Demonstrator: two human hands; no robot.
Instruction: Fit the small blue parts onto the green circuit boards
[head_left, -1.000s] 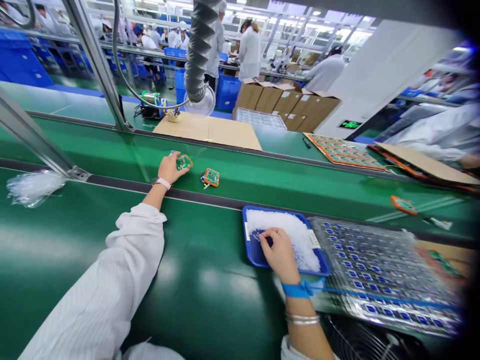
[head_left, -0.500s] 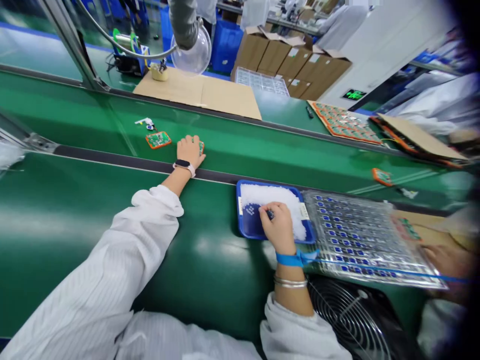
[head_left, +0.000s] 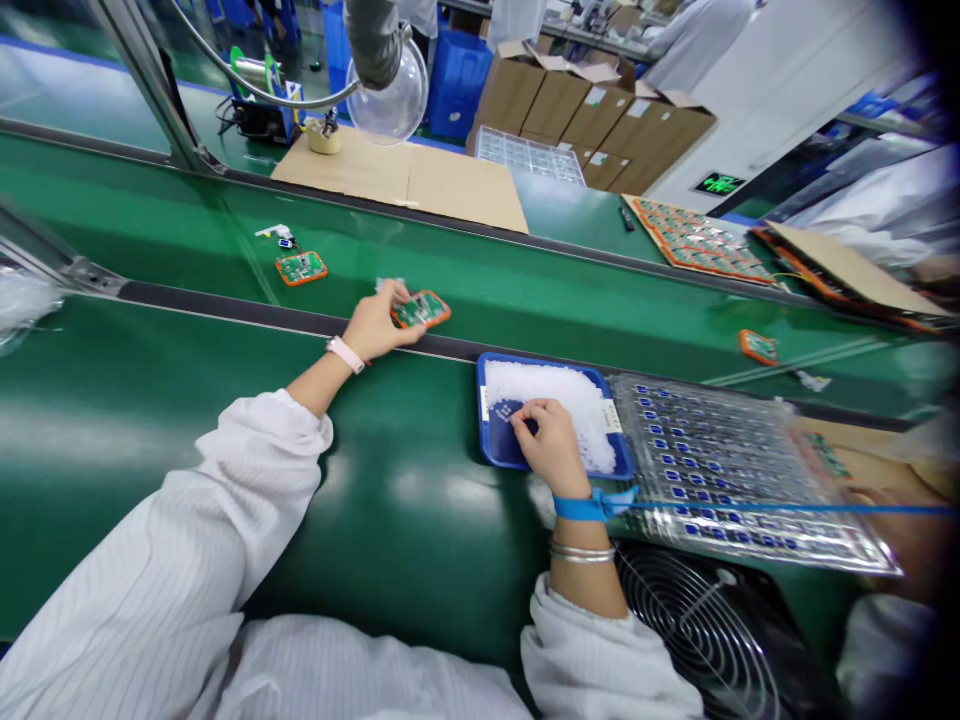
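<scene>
My left hand (head_left: 379, 322) grips the left end of a green circuit board (head_left: 424, 309) in an orange frame, thumb at the near side and fingers at the far side. A small clear piece lies just behind those fingers. Over a blue tray (head_left: 495, 452) of tiny white pieces (head_left: 559, 385), my right hand (head_left: 551, 448) is closed in a pinch. What its fingertips hold, if anything, is too small to make out. A few loose translucent bits (head_left: 502, 409) lie in the tray beside the fingertips.
Right of the tray lies a clear plastic tray (head_left: 720, 470) with rows of small blue parts. A black fan (head_left: 690, 610) sits below it. Another orange-framed board (head_left: 301, 267) is at left, one more (head_left: 758, 347) at right. A co-worker's hand (head_left: 892, 520) is at the right edge.
My left hand has drawn the circuit board to the right and nearer, uncovering most of it. My right hand stays over the blue tray, its fingertips slightly shifted to the left.
</scene>
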